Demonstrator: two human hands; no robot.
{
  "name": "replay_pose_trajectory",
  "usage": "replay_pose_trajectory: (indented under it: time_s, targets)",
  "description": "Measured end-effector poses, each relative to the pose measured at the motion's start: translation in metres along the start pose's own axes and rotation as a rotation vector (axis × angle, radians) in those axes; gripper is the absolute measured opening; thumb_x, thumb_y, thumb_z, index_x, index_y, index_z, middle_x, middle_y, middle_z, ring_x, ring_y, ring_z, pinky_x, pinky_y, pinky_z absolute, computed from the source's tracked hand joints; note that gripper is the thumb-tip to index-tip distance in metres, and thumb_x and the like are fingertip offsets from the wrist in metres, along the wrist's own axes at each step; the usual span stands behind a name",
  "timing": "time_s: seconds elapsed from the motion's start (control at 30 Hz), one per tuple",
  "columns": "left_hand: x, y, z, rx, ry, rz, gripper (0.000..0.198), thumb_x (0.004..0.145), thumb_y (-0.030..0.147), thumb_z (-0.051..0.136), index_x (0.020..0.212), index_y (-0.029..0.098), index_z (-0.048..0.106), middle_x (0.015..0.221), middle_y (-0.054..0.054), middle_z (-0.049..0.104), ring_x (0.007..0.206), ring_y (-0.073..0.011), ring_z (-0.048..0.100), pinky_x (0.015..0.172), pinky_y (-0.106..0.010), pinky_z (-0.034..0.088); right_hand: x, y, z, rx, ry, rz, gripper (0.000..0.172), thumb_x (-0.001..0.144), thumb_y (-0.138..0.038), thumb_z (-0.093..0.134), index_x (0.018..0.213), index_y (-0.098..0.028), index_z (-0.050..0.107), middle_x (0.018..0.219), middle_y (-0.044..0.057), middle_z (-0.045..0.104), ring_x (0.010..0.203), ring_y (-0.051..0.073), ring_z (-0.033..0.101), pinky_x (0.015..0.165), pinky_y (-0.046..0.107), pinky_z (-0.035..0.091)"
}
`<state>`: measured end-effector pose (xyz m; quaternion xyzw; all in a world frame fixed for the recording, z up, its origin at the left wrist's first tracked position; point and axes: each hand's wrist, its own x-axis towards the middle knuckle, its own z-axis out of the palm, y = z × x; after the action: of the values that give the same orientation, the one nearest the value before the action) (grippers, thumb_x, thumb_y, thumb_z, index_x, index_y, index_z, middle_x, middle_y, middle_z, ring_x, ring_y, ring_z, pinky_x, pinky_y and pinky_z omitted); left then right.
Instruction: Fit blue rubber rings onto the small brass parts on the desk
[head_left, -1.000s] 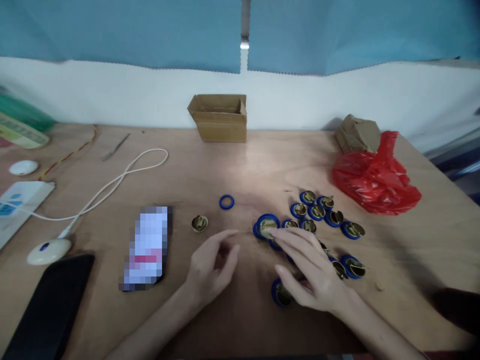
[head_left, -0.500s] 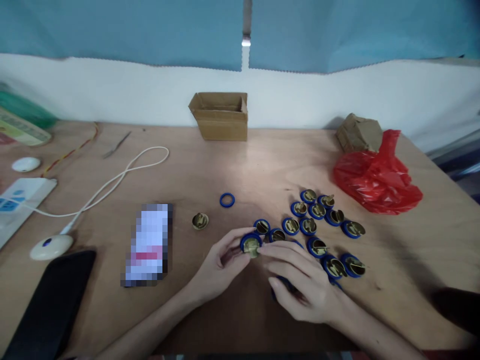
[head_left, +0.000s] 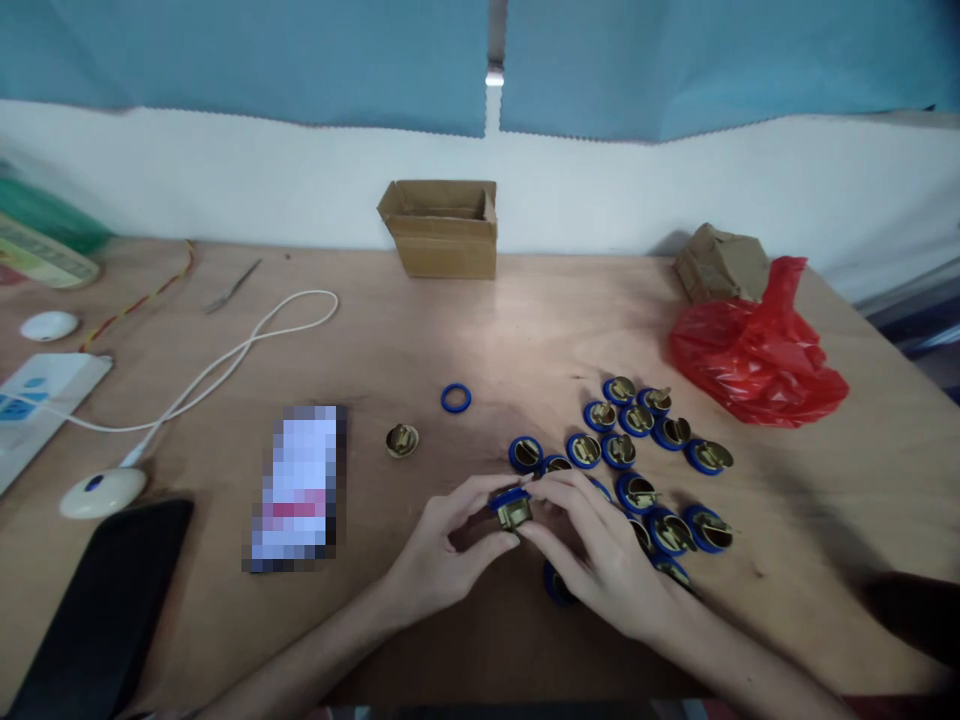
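Note:
Between both hands is a round brass-coloured metal piece with a blue ring around it [head_left: 513, 508], tilted so its metal underside shows. My left hand [head_left: 442, 545] grips its left side with thumb and fingers. The thumb and fingertips of my right hand [head_left: 600, 550] close on its right side. Several similar blue-rimmed brass pieces [head_left: 636, 420] with raised clip-like parts lie to the right, some partly covered by my right hand. Left of my hands rest a brass piece without a ring [head_left: 403, 440] and a loose blue ring [head_left: 456, 398].
A cardboard box [head_left: 450, 250] stands against the back wall. At right are a red plastic bag [head_left: 757, 360] and a crumpled brown packet [head_left: 720, 262]. Leftward lie a phone with a blurred screen [head_left: 300, 490], a black phone-like slab [head_left: 105, 610], a white cable [head_left: 247, 345] and tweezers [head_left: 234, 287].
The held piece has been tipped so its face is more edge-on. My right thumb has come up against it, and my right hand has moved closer to my left.

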<state>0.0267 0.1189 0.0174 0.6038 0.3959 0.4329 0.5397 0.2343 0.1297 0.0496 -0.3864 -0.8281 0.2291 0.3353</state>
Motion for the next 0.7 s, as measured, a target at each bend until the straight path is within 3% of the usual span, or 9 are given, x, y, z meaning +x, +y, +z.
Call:
replay_pose_trajectory:
  time_s: [0.33,0.5,0.7]
  targets:
    - [-0.0009,-0.0012,-0.0009,0.056,0.008,0.067,0.053,0.077,0.023,0.087,0.127,0.025,0.068,0.117,-0.007,0.078,0.107,-0.0223,0.075,0.096,-0.032,0.059,-0.0033,0.0051,0.0040,0.008,-0.004,-0.026,0.027,0.102,-0.021,0.055,0.129,-0.019,0.053,0.107,0.009,0.070,0.099,0.022,0.070,0.085,0.035,0.061]
    - [-0.0025,-0.0064,0.0020,0.075,0.020,0.049,0.061,0.074,0.026,0.089,0.131,0.026,0.065,0.123,-0.009,0.076,0.110,-0.0242,0.074,0.097,-0.035,0.059,-0.0009,0.0033,0.0025,0.003,-0.013,-0.046,0.018,0.102,-0.019,0.054,0.120,-0.020,0.056,0.104,0.008,0.070,0.093,0.021,0.070,0.081,0.034,0.062]
    - [-0.0042,-0.0044,0.0065,0.165,0.053,0.136,0.055,0.078,0.025,0.085,0.130,0.025,0.066,0.125,-0.009,0.074,0.113,-0.0236,0.072,0.102,-0.036,0.057,0.0013,-0.0023,0.0004,-0.050,0.040,-0.090,0.021,0.102,-0.016,0.052,0.122,-0.019,0.059,0.094,0.007,0.073,0.083,0.020,0.071,0.073,0.033,0.062]
